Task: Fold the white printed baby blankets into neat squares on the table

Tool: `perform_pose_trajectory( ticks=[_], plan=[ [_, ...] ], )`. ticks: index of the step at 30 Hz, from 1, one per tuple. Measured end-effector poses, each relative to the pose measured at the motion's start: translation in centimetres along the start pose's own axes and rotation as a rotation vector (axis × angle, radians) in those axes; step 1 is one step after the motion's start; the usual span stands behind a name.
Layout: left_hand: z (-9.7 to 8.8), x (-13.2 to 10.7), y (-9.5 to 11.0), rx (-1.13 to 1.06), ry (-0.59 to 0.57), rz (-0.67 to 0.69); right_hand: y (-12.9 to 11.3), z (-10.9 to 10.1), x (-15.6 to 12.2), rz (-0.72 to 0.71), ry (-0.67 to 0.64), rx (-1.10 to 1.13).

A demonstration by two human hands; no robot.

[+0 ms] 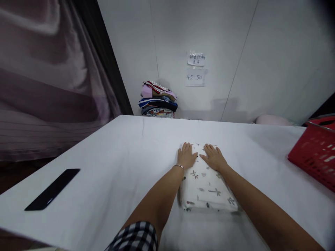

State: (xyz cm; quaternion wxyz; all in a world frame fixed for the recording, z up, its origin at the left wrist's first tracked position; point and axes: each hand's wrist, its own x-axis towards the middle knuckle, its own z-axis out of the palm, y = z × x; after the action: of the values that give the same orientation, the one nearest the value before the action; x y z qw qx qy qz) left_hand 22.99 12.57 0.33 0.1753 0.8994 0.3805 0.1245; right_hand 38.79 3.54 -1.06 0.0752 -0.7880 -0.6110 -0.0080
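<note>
A folded white cloth [202, 184] printed with small palm trees and leaves lies flat on the white table, its long side running away from me. My left hand [186, 156] rests palm down on its far left corner, fingers stretched out. On the far right part of the same cloth lies my right hand [213, 157], also flat with fingers apart. Neither hand grips anything. Both forearms reach along the two sides of the cloth, and the right one covers part of its right edge.
The white table [110, 150] reaches toward the wall. A flat black object [53, 190] lies at left, and a red plastic basket [315, 153] stands at right. Behind the far edge is a stack of folded cloths [158, 99]. A pinkish curtain [47, 80] hangs at left.
</note>
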Motion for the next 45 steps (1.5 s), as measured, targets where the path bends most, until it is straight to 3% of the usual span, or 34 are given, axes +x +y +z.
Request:
perform_pose_trajectory(
  ticks=[3,7,11,16,20,22,23,25,28,31,34,38,45],
  plan=[
    [-0.6,0.2,0.1,-0.021,-0.030,-0.003,-0.3,-1.0,0.1,0.007,-0.022,0.081],
    [-2.1,-0.8,-0.5,-0.111,-0.090,0.026,0.5,-3.9,-1.3,0.113,-0.009,0.522],
    [-2.8,-5.3,-1.5,-0.233,0.065,-0.060,2.3,-6.3,-6.6,0.339,0.105,0.825],
    [-1.9,-12.1,-0.7,-0.359,0.011,-0.223,2.0,-5.6,-14.4,0.517,0.047,0.947],
    [-2.6,-12.9,-0.2,-0.407,-0.023,-0.182,-0.9,-4.2,-16.7,0.583,0.107,0.918],
    [-3.8,-11.6,-1.1,-0.414,0.033,-0.171,-2.9,-3.7,-16.8,0.572,0.125,0.928],
    [-4.5,-10.9,-1.8,-0.386,0.044,-0.233,-3.8,-3.5,-16.7,0.542,0.129,0.934],
    [-5.6,-10.0,-3.4,-0.374,-0.038,-0.341,-5.4,-2.9,-16.7,0.463,0.149,0.954],
    [-5.7,-10.6,-5.5,-0.374,-0.001,-0.346,-6.6,-2.3,-17.2,0.431,0.273,1.001],
    [-4.4,-13.2,-6.4,-0.424,0.211,-0.220,-6.4,-2.0,-18.6,0.374,0.441,0.987],
    [-3.5,-15.8,-6.7,-0.523,0.337,-0.040,-6.1,-2.1,-20.4,0.302,0.486,0.932],
    [-3.4,-17.5,-6.9,-0.459,0.306,0.100,-6.8,-1.9,-22.1,0.285,0.450,0.910],
    [-3.4,-17.5,-6.8,-0.386,0.293,0.169,-7.6,-1.0,-21.8,0.204,0.365,0.716]
  ],
)
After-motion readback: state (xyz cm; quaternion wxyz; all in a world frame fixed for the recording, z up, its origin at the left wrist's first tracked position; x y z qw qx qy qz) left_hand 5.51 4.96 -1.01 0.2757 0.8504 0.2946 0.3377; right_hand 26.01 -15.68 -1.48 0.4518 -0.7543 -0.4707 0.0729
